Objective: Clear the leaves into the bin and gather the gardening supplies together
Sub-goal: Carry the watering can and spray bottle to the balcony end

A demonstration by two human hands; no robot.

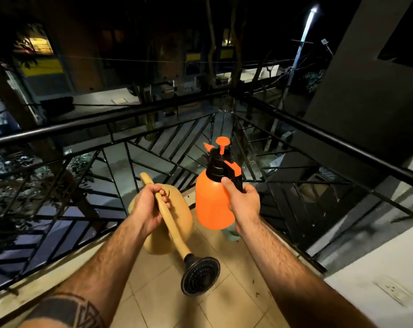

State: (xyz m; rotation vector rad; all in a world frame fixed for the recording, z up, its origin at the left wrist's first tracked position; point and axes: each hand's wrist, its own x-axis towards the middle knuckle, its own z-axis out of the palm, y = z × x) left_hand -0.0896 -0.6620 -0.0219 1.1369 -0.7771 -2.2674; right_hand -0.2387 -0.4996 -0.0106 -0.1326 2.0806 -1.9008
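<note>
Head view shows the tan watering can (163, 223) hanging from the left hand (146, 207), which grips its handle, and the orange pressure sprayer (212, 200) held by the right hand (242, 200) curled round its black trigger handle, both above the tiled balcony floor (224, 292). Both look like stiff, light plastic unless filled, best carried by their handles. Black railing (129, 112) surrounds them.

It is night on a narrow balcony corner. A black metal railing (120, 114) with slanted bars runs along two sides and meets at a point ahead. Beige floor tiles (158, 280) lie inside the railing, scattered with a few dark specks. Beyond the railing a lit street lamp (312, 10) stands high, with tree trunks and dim building fronts behind. A grey wall (357, 74) rises past the railing's far side.
</note>
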